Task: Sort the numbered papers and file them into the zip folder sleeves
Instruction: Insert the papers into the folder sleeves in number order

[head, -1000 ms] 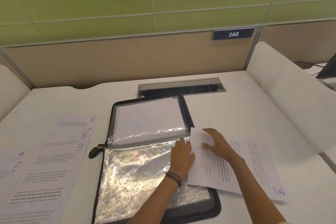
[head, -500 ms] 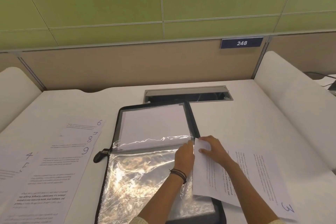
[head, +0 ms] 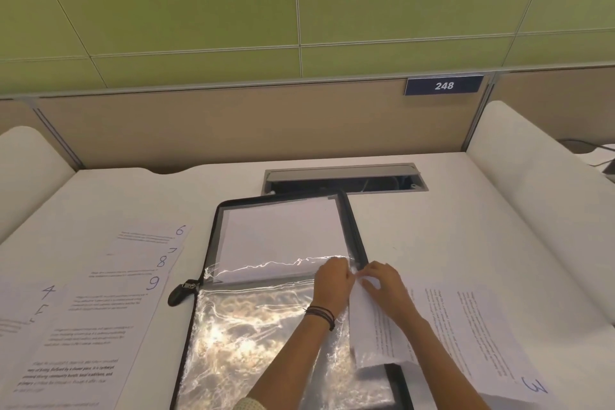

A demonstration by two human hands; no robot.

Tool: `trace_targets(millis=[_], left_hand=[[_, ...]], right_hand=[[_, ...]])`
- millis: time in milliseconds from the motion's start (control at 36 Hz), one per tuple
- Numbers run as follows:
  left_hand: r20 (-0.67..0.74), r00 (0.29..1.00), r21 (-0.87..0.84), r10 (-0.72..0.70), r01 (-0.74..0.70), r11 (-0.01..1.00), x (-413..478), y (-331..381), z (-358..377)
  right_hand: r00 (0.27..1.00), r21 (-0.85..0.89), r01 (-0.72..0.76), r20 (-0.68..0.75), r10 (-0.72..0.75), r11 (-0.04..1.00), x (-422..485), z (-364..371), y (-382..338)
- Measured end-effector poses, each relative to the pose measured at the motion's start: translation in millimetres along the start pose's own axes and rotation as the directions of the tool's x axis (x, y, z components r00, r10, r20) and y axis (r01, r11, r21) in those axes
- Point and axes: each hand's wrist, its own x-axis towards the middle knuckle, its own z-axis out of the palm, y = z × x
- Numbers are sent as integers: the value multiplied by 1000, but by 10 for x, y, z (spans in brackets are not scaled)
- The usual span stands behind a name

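Observation:
An open black zip folder (head: 213,243) lies in the middle of the desk, with a white sheet at its far end and a shiny clear sleeve (head: 253,336) over the near part. My left hand (head: 332,286) pinches the sleeve's right edge near its opening. My right hand (head: 382,283) pinches the top corner of a printed paper (head: 376,336) beside that edge. Under it lies the paper marked 3 (head: 482,336). Papers marked 6, 7, 8 and 9 (head: 146,263) fan out at the left, with 4 (head: 40,296) further left.
A grey cable hatch (head: 342,176) opens in the desk behind the folder. The folder's zip pull (head: 181,291) lies at its left edge. White curved dividers stand on both sides, and a panel with a 248 plate (head: 444,85) closes the back.
Both hands slid toward the sleeve's opening and now meet there. The right hand went from lying flat on the paper to pinching its top corner, and the paper's edge has lifted.

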Motion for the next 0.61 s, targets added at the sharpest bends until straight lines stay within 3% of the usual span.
trace_targets(millis=[139,250,417,528,611], left_hand=[[-18,999,-20,48,-48,999,9,58,-39],[-26,997,12,69,-69,998,15,93,-18],[-7,994,10,108,-108,994,-28,45,-20],[-36,988,-15,148,-148,989,-116,-48,-59],[-56,986,-42,159,-161,986,-176,-161,-93]], right_hand=[[997,-53,55,-55,-58,997,-7,114,41],[996,-275,75,-20,-83,959,-38,290,101],[986,-470,132,-24,-162,873,-96,391,83],[994,-542,105,47,-95,833,-36,395,122],[995,-461,42,101,6,886,-29,307,112]])
